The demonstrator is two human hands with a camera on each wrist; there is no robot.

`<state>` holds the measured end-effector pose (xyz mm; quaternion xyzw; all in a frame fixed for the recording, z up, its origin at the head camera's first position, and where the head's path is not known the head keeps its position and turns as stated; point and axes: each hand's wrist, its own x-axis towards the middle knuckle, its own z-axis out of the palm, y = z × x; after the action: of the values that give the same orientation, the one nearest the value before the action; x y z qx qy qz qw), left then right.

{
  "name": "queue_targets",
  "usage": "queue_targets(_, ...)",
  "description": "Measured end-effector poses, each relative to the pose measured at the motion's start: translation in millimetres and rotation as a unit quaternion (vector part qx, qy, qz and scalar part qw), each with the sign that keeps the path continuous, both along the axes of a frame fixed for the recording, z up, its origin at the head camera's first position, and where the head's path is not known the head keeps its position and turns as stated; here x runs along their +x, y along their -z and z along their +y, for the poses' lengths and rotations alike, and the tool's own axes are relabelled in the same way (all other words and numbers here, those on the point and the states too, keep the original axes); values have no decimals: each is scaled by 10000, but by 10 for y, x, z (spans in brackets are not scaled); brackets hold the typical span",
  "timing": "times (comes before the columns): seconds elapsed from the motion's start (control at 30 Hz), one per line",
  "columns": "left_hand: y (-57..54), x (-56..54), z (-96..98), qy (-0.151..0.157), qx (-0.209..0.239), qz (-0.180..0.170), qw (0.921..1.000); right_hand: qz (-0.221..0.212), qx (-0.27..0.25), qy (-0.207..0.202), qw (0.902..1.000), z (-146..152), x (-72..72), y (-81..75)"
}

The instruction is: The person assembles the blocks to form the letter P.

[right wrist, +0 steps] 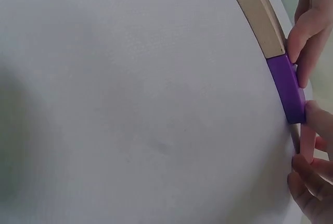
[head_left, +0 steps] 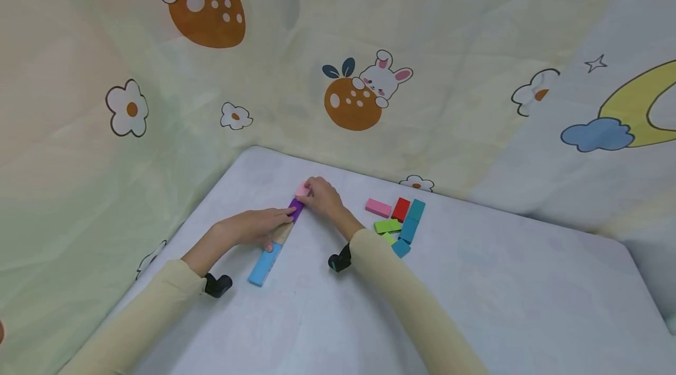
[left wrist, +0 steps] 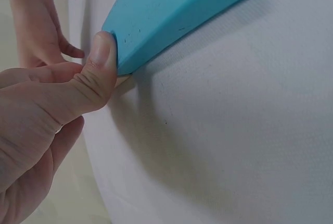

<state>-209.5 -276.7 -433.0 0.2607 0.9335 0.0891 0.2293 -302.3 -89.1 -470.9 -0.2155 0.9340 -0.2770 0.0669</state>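
Note:
A row of wooden blocks lies slantwise on the white table: a light blue block (head_left: 264, 266) nearest, then a plain wood block (head_left: 282, 234), a purple block (head_left: 296, 209) and a pink block (head_left: 302, 189) farthest. My right hand (head_left: 324, 199) pinches the pink block at the purple block's far end; the right wrist view shows fingers and thumb about the pink block (right wrist: 307, 143). My left hand (head_left: 252, 227) rests along the row, fairly straight fingers touching the purple block. Its thumb presses the end of the light blue block (left wrist: 166, 13), beside the wood block.
Right of the hands lies a loose group of blocks: another pink block (head_left: 378, 207), a red block (head_left: 401, 209), green blocks (head_left: 388, 226) and several teal blocks (head_left: 409, 229). A patterned cloth (head_left: 296, 128) hangs behind the table's far edge.

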Motion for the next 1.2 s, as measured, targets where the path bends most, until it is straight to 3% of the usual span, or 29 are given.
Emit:
queue_targets(0.27,-25,-15,4,76,21,30,10000,381,841,-507,9944,23,-6,-2)
queue_targets(0.47,-6,-24,9,277,59,105,9995,518,895,-565,9930,54,3,23)
queue_targets(0.73,25,-13,14,229,52,103,9997,318,803,-707,9938,119,86,37)
queue_targets(0.83,36,-2,6,159,22,110,9998,259,752,-739,9941,202,170,-35)
queue_targets(1.0,41,8,4,107,-55,112,9999,288,897,-568,9939,624,366,-251)
queue_targets(1.2,40,-9,-22,213,-43,184,9996,510,965,-369,9933,1600,611,-293)
